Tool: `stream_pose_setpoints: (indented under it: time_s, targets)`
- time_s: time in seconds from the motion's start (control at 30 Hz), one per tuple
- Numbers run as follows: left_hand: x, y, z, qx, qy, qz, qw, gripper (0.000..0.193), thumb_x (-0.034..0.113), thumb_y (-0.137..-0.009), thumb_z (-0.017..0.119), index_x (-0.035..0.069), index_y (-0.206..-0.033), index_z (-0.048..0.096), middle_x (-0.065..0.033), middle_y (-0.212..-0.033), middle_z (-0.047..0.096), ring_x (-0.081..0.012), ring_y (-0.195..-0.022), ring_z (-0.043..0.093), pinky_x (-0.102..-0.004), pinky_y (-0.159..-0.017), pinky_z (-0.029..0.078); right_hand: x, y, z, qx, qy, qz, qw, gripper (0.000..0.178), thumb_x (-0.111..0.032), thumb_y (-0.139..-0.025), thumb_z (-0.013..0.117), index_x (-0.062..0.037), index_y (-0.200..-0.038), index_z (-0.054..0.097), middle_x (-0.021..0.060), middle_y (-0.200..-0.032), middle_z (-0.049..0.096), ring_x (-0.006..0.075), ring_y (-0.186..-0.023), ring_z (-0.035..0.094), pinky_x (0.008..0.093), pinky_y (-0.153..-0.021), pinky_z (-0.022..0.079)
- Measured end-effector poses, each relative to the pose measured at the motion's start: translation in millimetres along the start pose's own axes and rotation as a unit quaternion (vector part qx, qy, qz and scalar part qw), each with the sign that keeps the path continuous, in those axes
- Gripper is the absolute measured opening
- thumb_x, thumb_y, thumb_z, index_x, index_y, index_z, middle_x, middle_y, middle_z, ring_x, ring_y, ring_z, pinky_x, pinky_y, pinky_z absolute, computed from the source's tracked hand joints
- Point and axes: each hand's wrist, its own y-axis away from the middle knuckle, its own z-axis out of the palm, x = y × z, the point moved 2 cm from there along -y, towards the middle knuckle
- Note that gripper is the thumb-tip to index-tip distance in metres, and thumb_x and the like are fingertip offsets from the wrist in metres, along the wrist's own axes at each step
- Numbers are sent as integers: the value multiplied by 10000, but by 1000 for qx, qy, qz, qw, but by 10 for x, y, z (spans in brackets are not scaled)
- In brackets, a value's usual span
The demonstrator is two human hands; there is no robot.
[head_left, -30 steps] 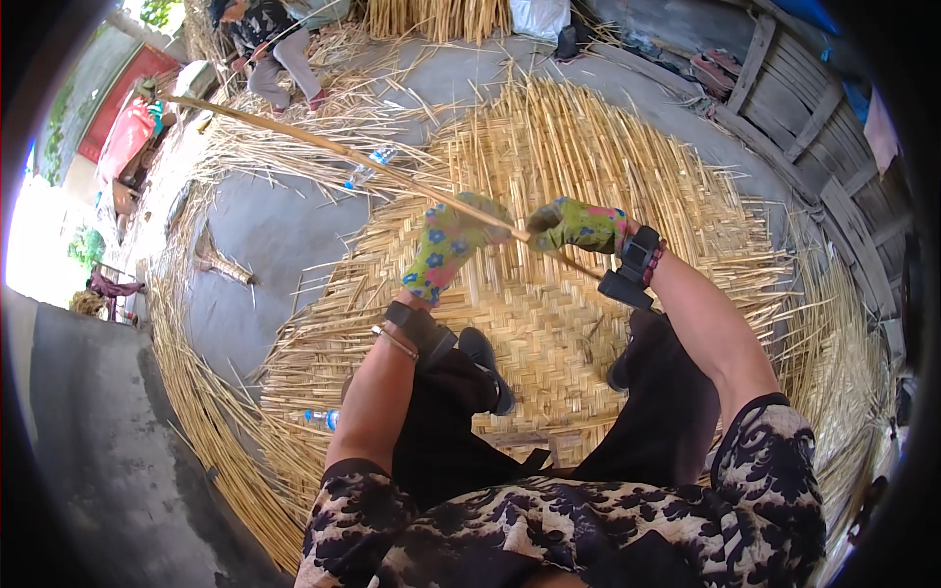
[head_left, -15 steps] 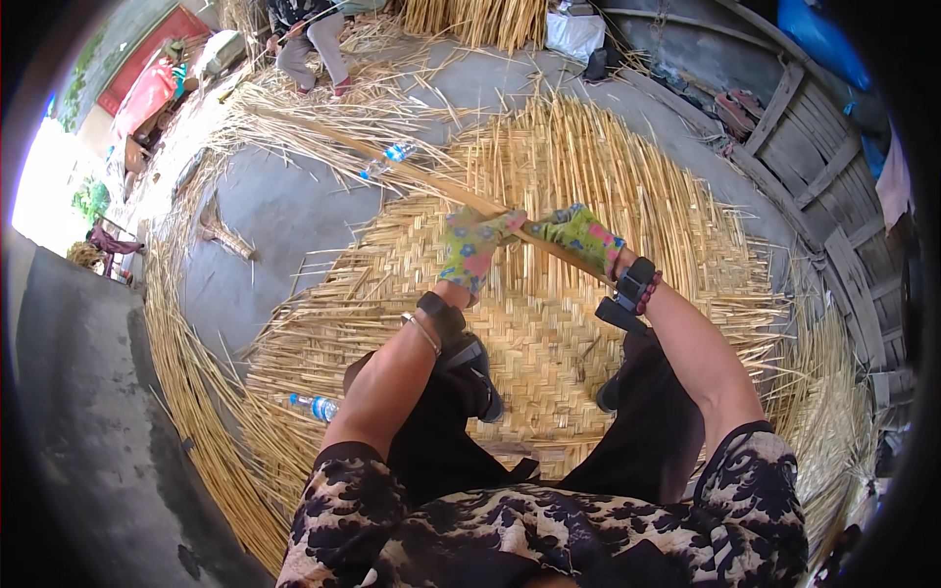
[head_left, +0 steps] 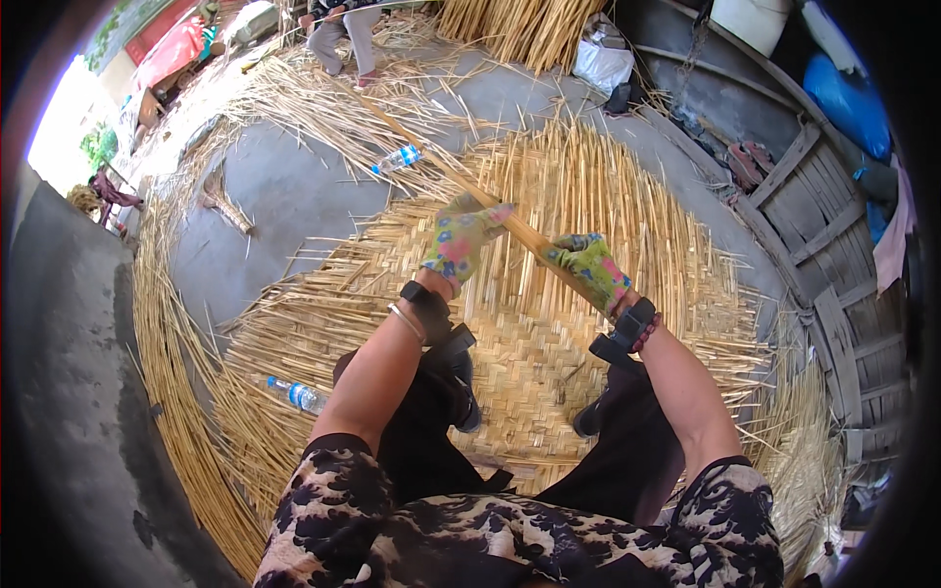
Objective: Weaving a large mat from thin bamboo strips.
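Note:
Both my hands wear green floral gloves and hold one long, pale reed strip [head_left: 529, 235] above a partly woven reed mat [head_left: 520, 343]. My left hand [head_left: 463, 240] is closed round the strip just left of the middle. Nearer to me and to the right, my right hand [head_left: 593, 269] grips the same strip by its lower part. The strip slants away to the far left, passing close by a water bottle [head_left: 397, 160]. Under my feet the mat is tightly woven; toward its far and side edges the reeds fan out loose.
A second water bottle [head_left: 299, 394] lies on loose reeds at the left. A brush-like bundle [head_left: 225, 201] rests on the grey floor. At the back are a person [head_left: 343, 39], standing reeds [head_left: 520, 29] and a white bag [head_left: 603, 67]. Wooden slatted panels [head_left: 833, 211] line the right.
My hands have moved apart along the reed strip; before, they were close together near its middle. The view has shifted slightly, and more of the right side shows.

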Motion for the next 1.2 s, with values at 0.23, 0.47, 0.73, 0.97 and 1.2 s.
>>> stream_pose_setpoints:
  time_s: [0.23, 0.47, 0.73, 0.97, 1.2]
  targets:
    - [35, -56, -112, 18, 23, 22, 999, 177, 50, -804, 635, 11, -974, 605, -53, -899, 630, -157, -829, 621, -276, -736, 529, -30, 35, 25, -16, 0, -31, 999, 383, -401, -777, 696, -28, -865, 692, -14, -628, 573, 67, -550, 463, 255, -495, 391]
    - [-39, -38, -58, -20, -3, 31, 999, 226, 62, -797, 655, -1, -1004, 589, -69, -910, 637, -173, -808, 635, -295, -713, 542, -109, 32, 42, 50, 250, -229, 939, 165, -260, -826, 640, -114, -882, 694, 2, -707, 569, 117, -611, 529, 270, -529, 430]
    - [-181, 4, 3, 86, -19, -51, 995, 259, 36, -774, 663, -27, -1008, 572, -129, -907, 640, -218, -751, 653, -330, -653, 570, -22, 137, 367, 126, 612, -277, 730, 151, -135, -806, 494, -105, -929, 576, 39, -759, 555, 205, -668, 556, 360, -528, 439]
    - [-280, 48, -81, 92, 42, -71, 992, 245, 26, -824, 569, -31, -1053, 504, -188, -925, 636, -280, -760, 658, -374, -660, 571, 40, 54, 338, 132, 409, -261, 865, 245, -273, -826, 592, -80, -972, 633, 82, -896, 615, 239, -791, 597, 359, -630, 477]
    - [-456, 34, 40, 76, 14, -17, 997, 114, 59, -835, 565, -6, -928, 558, -105, -812, 628, -199, -686, 644, -319, -545, 561, 167, -69, 343, 83, 46, 12, 995, 293, -291, -845, 601, -34, -967, 670, 126, -775, 670, 238, -693, 631, 322, -645, 479]
